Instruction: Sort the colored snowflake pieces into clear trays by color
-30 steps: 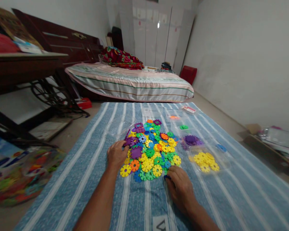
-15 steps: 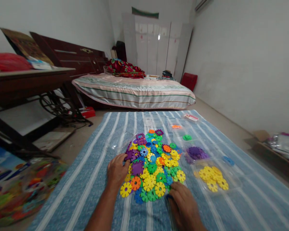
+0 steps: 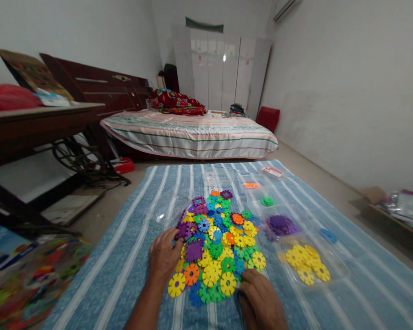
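A pile of plastic flower-shaped discs in yellow, green, blue, orange and purple lies on the striped cloth. My left hand rests at the pile's left edge, thumb and fingers apart, beside the purple discs and a purple square piece. At the lower right edge of the pile is my right hand, its fingers curled down. A dark blue edge shows at its fingertips; most of that piece is hidden by the hand.
To the right, a clear tray holds yellow discs. Purple discs, a green stack and orange pieces lie in containers further back. One blue disc is apart. A bag of colourful pieces stands left.
The view has tipped up slightly, so the cloth and pile appear a little lower. Both hands keep nearly the same places beside the pile.
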Demonstrator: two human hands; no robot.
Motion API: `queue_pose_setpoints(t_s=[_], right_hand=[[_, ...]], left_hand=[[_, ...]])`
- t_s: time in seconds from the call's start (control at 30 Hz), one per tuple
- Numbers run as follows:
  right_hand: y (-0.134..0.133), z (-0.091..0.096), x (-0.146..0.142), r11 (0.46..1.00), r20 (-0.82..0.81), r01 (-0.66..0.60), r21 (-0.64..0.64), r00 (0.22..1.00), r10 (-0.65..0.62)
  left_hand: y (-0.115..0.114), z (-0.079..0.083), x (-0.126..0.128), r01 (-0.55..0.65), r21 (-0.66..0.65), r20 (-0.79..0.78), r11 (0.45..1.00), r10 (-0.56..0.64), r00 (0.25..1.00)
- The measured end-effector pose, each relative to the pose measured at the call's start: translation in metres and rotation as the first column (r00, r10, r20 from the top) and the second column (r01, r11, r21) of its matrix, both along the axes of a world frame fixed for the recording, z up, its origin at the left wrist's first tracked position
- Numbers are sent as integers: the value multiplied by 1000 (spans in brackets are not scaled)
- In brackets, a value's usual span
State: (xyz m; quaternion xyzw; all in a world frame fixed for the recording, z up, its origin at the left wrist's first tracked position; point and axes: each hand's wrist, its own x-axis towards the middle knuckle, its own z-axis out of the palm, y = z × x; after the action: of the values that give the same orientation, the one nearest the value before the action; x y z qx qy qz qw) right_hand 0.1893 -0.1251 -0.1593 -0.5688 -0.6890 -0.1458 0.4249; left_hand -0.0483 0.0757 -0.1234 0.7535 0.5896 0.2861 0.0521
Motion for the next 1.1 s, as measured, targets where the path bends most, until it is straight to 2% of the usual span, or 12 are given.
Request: queue_pose_setpoints(t_s=[0.37,0.57,0.83,1.1], right_hand=[[-2,2,-1,999,-54,-14,-35,998,12],[-3,4,3,999,-40,-41,-29,998,40],[-5,15,4,998,-24,-50,-43,998,49],[-9,18,4,997,-10,-34,-75,999,33]], left_hand=[[-4,-2,1,14,68,69,998,-19,997],[-7,-1,1,48,59,94,997,-53,994],[-15,5,11,159,78,177,984,-171,969],[-25,5,24,204,98,240,974,-222,945]])
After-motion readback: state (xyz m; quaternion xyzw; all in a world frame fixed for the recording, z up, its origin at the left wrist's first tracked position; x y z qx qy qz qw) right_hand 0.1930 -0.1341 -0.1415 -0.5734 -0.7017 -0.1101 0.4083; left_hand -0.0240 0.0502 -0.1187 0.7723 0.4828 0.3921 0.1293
